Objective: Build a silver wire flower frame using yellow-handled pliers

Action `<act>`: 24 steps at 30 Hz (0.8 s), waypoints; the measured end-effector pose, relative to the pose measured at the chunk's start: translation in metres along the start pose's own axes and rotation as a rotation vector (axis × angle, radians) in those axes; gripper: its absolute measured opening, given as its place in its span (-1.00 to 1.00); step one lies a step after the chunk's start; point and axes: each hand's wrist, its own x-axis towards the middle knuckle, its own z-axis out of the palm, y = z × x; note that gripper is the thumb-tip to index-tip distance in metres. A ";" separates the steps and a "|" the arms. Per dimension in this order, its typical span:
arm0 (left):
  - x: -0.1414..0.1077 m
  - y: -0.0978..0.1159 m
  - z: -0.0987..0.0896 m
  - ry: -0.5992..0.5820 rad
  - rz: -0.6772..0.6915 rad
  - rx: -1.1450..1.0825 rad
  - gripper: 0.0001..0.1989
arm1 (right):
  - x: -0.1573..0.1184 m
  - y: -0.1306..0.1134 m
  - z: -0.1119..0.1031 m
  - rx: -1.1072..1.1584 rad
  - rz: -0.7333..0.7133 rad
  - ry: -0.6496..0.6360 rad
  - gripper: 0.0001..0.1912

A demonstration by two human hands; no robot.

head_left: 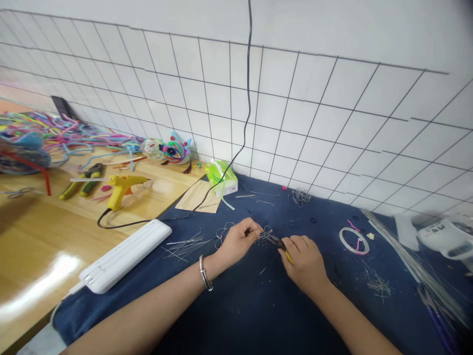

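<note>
Between my two hands is a small piece of bent thin wire (266, 233), above the dark blue cloth. My left hand (240, 240), with a silver bracelet (205, 272) on the wrist, pinches the wire's left side between thumb and fingertips. My right hand (303, 259) is wrapped round pliers (287, 250) with yellow and black handles, mostly hidden by the fingers. Their dark jaws point left and reach the wire. Loops of thin wire (220, 235) lie just left of my left hand.
Cut wires (187, 246) and a white power strip (125, 255) lie left. A yellow glue gun (120, 190) is on the wooden table. A tissue pack (221, 178) stands behind; a tape ring (354, 241), long wires (414, 266) and a white mug (447, 236) are right.
</note>
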 end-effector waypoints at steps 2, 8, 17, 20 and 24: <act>0.000 0.000 0.000 -0.001 -0.009 0.002 -0.91 | 0.000 0.000 -0.001 -0.014 -0.016 0.009 -0.78; 0.000 -0.001 -0.001 -0.019 -0.011 0.006 -0.91 | 0.000 0.000 -0.005 -0.067 -0.055 -0.025 -0.76; 0.000 0.004 -0.004 -0.062 0.015 0.008 -0.90 | 0.000 0.001 -0.005 -0.068 -0.086 0.011 -0.76; 0.001 0.006 -0.006 -0.069 0.013 0.005 -0.89 | 0.000 0.002 -0.005 -0.081 -0.091 0.009 -0.75; 0.001 0.008 -0.007 -0.078 0.023 0.002 -0.90 | -0.001 0.002 -0.006 -0.099 -0.095 -0.006 -0.74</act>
